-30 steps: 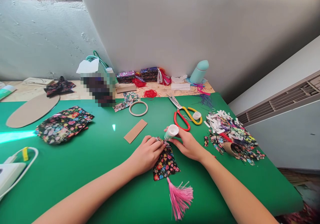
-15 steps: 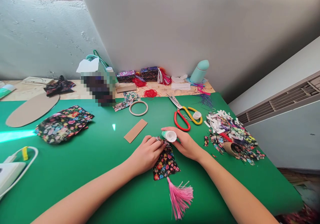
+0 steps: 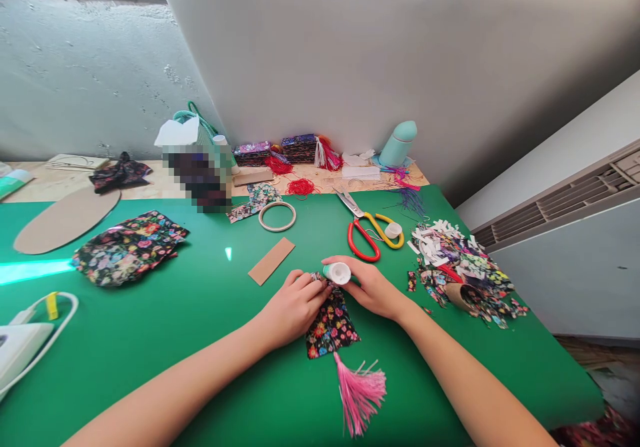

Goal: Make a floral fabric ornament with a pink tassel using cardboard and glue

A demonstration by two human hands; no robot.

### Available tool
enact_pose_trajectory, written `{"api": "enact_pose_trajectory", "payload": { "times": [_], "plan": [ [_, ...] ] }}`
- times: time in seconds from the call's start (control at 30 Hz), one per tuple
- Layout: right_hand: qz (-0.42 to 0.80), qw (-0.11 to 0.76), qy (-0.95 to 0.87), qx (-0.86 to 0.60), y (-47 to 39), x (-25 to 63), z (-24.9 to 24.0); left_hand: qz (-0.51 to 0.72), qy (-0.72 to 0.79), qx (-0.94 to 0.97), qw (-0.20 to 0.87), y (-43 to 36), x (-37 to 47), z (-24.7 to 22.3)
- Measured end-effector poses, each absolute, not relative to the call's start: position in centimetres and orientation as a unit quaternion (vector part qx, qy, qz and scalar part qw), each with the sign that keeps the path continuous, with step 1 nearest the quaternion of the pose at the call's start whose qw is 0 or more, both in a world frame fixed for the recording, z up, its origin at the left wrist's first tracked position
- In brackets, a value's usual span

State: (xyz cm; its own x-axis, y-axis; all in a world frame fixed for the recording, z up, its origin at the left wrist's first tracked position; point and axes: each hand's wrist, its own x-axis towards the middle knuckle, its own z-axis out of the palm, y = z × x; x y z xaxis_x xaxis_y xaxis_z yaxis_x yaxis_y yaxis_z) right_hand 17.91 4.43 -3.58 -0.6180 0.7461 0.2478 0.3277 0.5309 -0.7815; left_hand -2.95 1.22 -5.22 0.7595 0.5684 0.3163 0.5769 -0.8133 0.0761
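My left hand [image 3: 300, 304] is closed on the upper end of a black floral fabric piece [image 3: 333, 327], fingers pinching its top edge. From the lower edge of that piece a pink tassel [image 3: 361, 394] hangs out onto the green mat. My right hand [image 3: 373, 287] grips a glue stick [image 3: 339, 273] with a white base and a green band, tilted down against the fabric's top. Its glue end is hidden under the hands. A brown cardboard strip [image 3: 271, 261] lies to the left, and red-and-yellow-handled scissors [image 3: 365, 224] lie beyond my right hand, with a white cap [image 3: 393, 230] on one handle.
A roll of tape [image 3: 277, 216] sits behind the cardboard strip. Cut scraps [image 3: 465, 274] are heaped at right. At left are floral fabric [image 3: 130, 247], an oval card [image 3: 67, 220] and a white power strip [image 3: 23, 347]. A turquoise bottle [image 3: 399, 144] stands at the back.
The glue stick has shifted very slightly left and down with my right hand. My left hand and the fabric stay practically in place.
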Motion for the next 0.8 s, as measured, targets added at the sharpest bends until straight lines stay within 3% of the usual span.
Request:
{"api": "enact_pose_trajectory", "payload": {
  "times": [0.43,0.8],
  "plan": [
    [0.366,0.353,-0.778,-0.368,4.1,17.9,-3.3,-0.161,-0.308,-0.938,0.007,1.2,-3.0,-5.3],
    [0.477,0.429,-0.604,-0.473,4.6,17.6,-4.9,-0.167,-0.302,-0.939,-0.001,1.3,-3.0,-5.3]
  ]
}}
